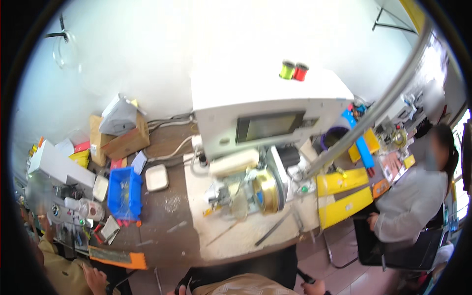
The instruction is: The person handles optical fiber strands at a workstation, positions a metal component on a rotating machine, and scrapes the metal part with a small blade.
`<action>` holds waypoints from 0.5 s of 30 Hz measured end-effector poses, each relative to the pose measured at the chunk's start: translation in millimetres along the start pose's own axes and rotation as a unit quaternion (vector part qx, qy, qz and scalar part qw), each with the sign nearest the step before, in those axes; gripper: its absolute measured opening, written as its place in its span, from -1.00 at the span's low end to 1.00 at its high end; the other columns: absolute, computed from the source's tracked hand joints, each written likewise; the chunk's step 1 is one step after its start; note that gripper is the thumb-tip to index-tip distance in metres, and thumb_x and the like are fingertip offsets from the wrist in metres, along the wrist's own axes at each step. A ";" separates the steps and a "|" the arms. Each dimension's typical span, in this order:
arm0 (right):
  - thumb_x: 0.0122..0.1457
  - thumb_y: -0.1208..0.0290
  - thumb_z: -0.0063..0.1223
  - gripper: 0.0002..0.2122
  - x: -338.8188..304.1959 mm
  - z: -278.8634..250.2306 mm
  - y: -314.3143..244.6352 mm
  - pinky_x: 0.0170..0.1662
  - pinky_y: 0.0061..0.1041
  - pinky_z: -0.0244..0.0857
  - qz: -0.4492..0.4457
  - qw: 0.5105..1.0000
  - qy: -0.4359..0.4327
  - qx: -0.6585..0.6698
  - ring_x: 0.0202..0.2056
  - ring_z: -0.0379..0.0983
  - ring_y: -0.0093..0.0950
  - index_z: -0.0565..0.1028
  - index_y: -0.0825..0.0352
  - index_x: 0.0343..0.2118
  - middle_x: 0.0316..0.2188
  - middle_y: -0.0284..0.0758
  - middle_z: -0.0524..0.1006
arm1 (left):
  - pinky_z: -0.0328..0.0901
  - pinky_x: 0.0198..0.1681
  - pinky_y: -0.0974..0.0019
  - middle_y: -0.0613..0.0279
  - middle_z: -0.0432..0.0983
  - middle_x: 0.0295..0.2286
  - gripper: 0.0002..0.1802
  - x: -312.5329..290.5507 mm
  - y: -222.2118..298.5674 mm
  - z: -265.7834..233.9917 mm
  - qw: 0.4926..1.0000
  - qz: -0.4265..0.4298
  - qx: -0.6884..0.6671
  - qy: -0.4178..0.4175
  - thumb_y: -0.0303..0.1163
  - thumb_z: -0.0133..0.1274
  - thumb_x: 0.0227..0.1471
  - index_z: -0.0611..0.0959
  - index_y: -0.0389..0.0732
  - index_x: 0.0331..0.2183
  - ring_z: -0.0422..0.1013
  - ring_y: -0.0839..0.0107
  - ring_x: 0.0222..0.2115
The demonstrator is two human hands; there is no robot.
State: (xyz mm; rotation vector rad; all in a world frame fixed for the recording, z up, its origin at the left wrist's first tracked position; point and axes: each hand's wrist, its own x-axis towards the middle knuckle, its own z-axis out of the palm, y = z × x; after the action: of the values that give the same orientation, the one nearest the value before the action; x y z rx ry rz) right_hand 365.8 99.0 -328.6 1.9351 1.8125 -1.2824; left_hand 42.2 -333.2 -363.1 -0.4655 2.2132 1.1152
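Observation:
Both my hands are low, at the lower edge of the picture, off the workbench. My right hand [315, 287] is closed around a black chair armrest [306, 278]. Only a sliver of my left hand [178, 290] shows; its fingers are curled at the other black armrest [185, 280], and the rest is cut off. Ahead, a bench machine with a brass-coloured wheel [266, 191] stands on a pale, stained mat [216, 245]. A dark flat strip [273, 229] and a thin rod [223, 232] lie in front of it.
Behind the machine is a large white control box [216, 118] with a screen and two thread spools [293, 71] on top. A blue bin [112, 192] and white dish [157, 177] stand left. Yellow trays [344, 207] lie right. People sit on both sides; a grey pole [378, 110] slants across.

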 end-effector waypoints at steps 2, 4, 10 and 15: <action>-0.05 0.30 0.38 -0.73 3.7 -2.9 -15.9 -0.47 -0.37 0.42 0.003 0.999 0.012 -0.047 -0.60 0.57 -0.45 0.63 0.45 -0.59 -0.68 -0.25 0.59 | 0.37 -0.34 -0.05 0.04 0.67 -0.31 -0.41 11.9 -0.8 1.7 0.961 0.076 0.264 -0.023 0.23 -0.01 0.24 0.65 -0.11 -0.09 0.53 0.12 -0.44; -0.07 0.30 0.38 -0.74 -5.0 -6.6 -34.1 -0.46 -0.36 0.43 0.028 0.995 0.021 -0.094 -0.60 0.58 -0.44 0.63 0.45 -0.59 -0.67 -0.24 0.60 | 0.33 -0.43 0.05 0.14 0.64 -0.43 -0.47 18.7 8.7 2.4 0.952 0.050 0.301 -0.038 0.14 -0.02 0.29 0.64 -0.18 -0.23 0.42 0.23 -0.56; -0.04 0.33 0.36 -0.76 -3.0 -25.3 -82.3 -0.51 -0.34 0.37 0.066 0.996 0.056 -0.036 -0.61 0.54 -0.42 0.63 0.46 -0.49 -0.65 -0.27 0.57 | 0.36 -0.44 -0.05 -0.18 0.53 -0.63 -0.49 27.2 57.0 41.4 0.969 0.177 0.142 0.100 -0.08 0.17 0.11 0.66 -0.45 -0.47 0.56 0.02 -0.58; -0.09 0.19 0.40 -0.64 -0.9 -18.1 -62.9 -0.42 -0.36 0.47 0.024 0.997 0.053 0.049 -0.59 0.59 -0.42 0.64 0.50 -0.54 -0.67 -0.23 0.60 | 0.37 -0.34 -0.05 -0.27 0.57 -0.50 -0.50 17.8 65.6 34.5 0.949 0.234 0.167 0.130 -0.08 0.15 0.16 0.65 -0.45 -0.36 0.56 -0.15 -0.45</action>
State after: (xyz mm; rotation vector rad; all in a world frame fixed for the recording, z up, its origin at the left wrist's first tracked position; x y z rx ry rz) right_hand 318.3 124.7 -291.6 2.1230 1.7696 -1.2984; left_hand 5.1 -267.6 -351.4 0.0732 2.7734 0.9076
